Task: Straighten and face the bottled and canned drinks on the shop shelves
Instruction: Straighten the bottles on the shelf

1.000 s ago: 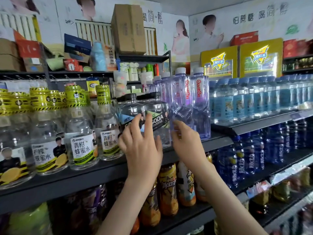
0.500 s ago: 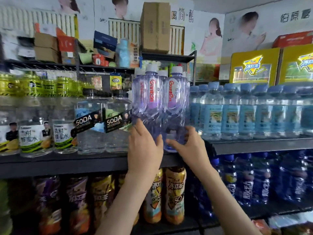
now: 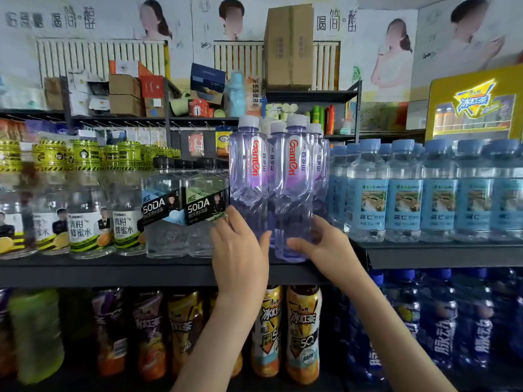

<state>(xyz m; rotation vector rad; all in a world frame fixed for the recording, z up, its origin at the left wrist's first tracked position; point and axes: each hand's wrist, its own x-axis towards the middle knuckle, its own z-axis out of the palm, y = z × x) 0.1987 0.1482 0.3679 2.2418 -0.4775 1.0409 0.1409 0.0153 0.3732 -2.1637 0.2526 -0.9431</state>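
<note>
Far wall: posters (image 3: 396,52) w/ Chinese text, white radiator (image 3: 99,58) at left. Tall cardboard box (image 3: 288,46) up centre; small cartons (image 3: 124,94) piled left of it, pale blue flask (image 3: 236,94) btwn. Green & orange spray cans (image 3: 322,117) just right. Yellow display case (image 3: 475,106) far right.

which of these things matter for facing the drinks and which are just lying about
Job in hand:
left grip holding left Ganten bottle
right grip holding right Ganten bottle
SODA bottles
blue-label water bottles
iced tea bottles

Just lying about:
tall cardboard box
yellow display box
small boxes on the upper shelf
</note>
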